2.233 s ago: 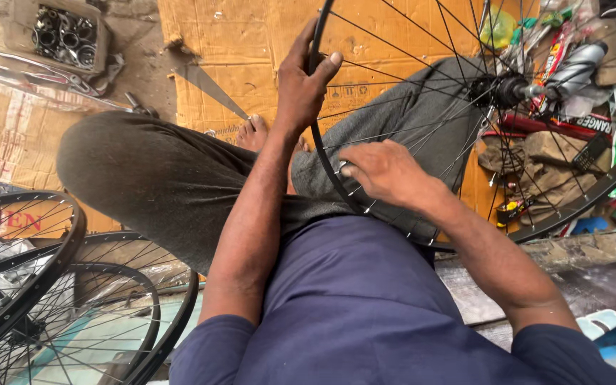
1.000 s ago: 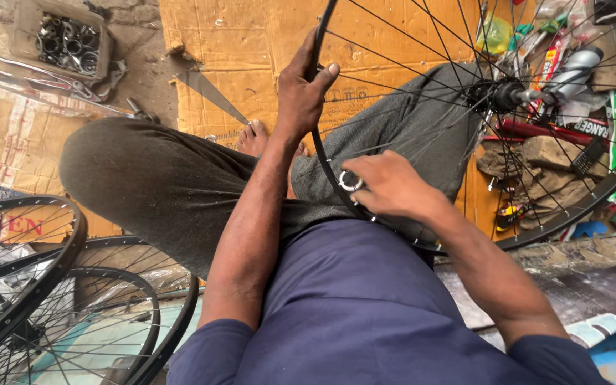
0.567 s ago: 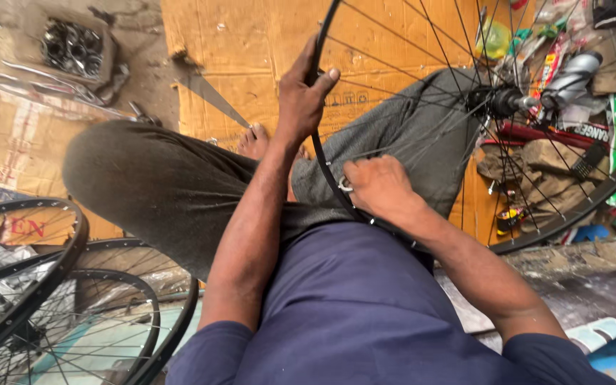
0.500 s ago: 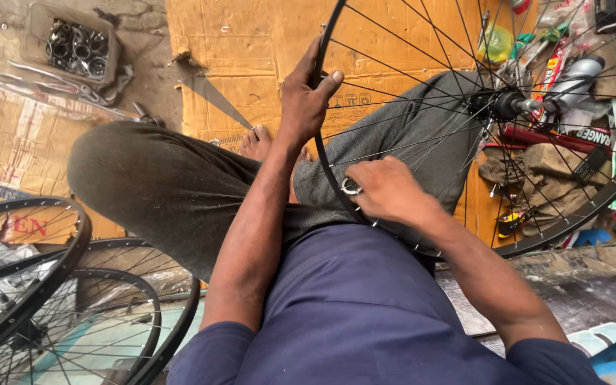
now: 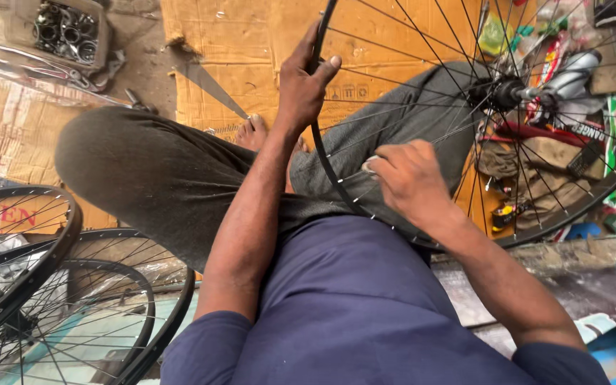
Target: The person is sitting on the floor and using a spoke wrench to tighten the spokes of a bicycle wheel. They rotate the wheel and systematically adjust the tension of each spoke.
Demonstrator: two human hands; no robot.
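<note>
One camera only, worn on the person's head — it looks steeply down and forward over chest and lap, close to both arms, with the cardboard-covered floor [image 5: 251,43] beyond — no second view.

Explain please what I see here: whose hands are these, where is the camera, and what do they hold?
The camera sits on a person's head and looks down at their own lap and hands. They sit cross-legged on cardboard. The left hand grips the black rim of a bicycle wheel standing across the lap. The right hand pinches a small metal tool among the spokes near the rim. More wheels lie at the left, and a box of metal parts sits at the top left.
</note>
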